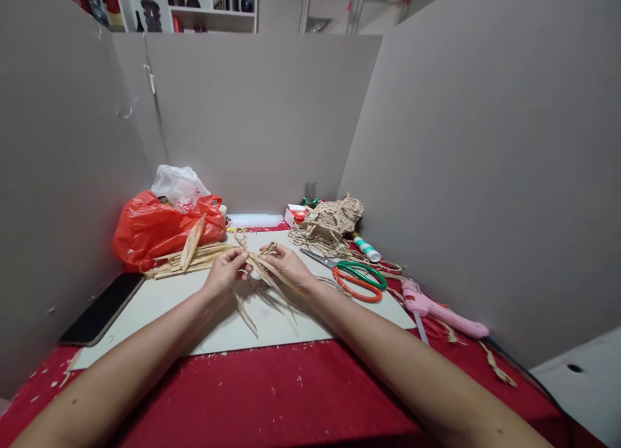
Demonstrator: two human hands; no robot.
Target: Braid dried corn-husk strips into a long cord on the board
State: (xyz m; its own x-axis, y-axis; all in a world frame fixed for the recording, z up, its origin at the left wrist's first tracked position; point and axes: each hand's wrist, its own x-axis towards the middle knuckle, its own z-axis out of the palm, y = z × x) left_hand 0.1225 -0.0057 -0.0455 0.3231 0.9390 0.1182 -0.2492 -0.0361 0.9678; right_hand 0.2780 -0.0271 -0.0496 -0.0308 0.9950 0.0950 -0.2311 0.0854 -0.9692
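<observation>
Over the white board (160, 319), my left hand (226, 272) pinches pale dried corn husk strips (264, 275) between thumb and fingers. My right hand (287, 267) is closed on the same strips from the other side, close to my left. Loose ends of the strips hang below and between both hands. A small twisted loop (240, 238) of the same pale material sticks up just behind my fingers. Beside my left hand lies a pile of flat dried husks (191, 259). Scissors (358, 280) with green and orange handles rest to the right of my right hand.
Red and white plastic bags (150, 231) stand at the back left, a phone (104, 309) before them. A heap of twisted cord (334, 218), a glue stick (367, 249) and a pink glue gun (444, 313) lie on the right. Grey partitions (242, 112) enclose the red-covered table (272, 396).
</observation>
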